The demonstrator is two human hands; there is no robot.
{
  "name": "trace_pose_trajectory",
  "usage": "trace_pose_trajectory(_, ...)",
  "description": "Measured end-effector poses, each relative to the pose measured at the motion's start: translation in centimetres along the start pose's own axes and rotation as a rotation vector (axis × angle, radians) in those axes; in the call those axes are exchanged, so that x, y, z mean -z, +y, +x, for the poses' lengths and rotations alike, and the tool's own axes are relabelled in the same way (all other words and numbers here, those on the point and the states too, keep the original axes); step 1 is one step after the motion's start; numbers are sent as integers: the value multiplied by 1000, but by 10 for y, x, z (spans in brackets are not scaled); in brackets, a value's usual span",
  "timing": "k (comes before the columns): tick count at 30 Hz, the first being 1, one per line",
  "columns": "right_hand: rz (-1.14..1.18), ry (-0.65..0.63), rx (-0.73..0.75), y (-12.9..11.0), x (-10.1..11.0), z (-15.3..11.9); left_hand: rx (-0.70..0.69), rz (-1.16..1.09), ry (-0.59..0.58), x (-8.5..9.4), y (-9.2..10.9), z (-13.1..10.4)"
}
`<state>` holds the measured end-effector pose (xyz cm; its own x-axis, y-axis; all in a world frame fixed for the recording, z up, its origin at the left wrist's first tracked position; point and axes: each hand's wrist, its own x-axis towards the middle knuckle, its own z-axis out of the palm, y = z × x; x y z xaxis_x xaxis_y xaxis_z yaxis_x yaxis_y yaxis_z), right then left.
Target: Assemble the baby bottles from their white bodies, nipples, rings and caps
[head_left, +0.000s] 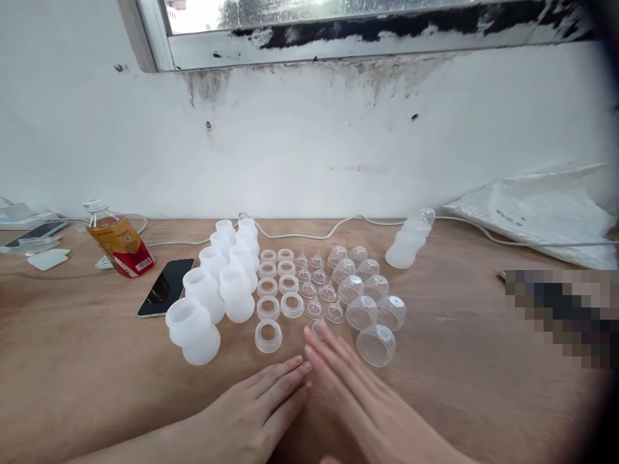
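Head view shows both forearms reaching in from the bottom edge and slanting toward each other, so that the hands form a peak. The left hand [265, 399] is slightly bent at the knuckles, fingers together and pointing inward, with nothing visible in its grasp. The right hand [365, 393] lies flatter, fingers straight and close together, gripping nothing that shows; its tips partly cover the nearest clear teat [318, 327], and contact there cannot be told. Whether the two hands touch is also unclear. Beyond them, the other teats run back in two columns, between white rings [268, 348] on the left and clear domed caps [376, 348] on the right. Farther left stand white bottles [236, 293], beside a phone [164, 290] and a tilted drink bottle [123, 245]; a capped bottle [406, 248] stands back right.
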<state>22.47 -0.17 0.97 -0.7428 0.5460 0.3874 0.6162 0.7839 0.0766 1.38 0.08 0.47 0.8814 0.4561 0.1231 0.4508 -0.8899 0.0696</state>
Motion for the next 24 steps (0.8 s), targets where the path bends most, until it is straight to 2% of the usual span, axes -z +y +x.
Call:
trace_pose_trajectory(3,-135,-80,128,-1,-28,-19,-38,17,-100,-7,-6,4)
trace_pose_trajectory(5,-173,-106,111,3,-35,-24,-12,-27,-111,-9,-8,3)
trace_pose_trajectory(9,-145,-184,58,1,-27,-22,37,-156,-118,-7,-6,-2)
trace_pose_trajectory(13,-82,-258,24,-6,-13,-18,113,-209,-227,-3,-3,-5)
trace_pose_trajectory(16,-55,-295,17,-8,-9,-16,130,-230,-257,-2,-2,-5)
trace_pose_trajectory(24,-39,-313,8,-9,-8,-16,139,-253,-259,-3,-3,-4)
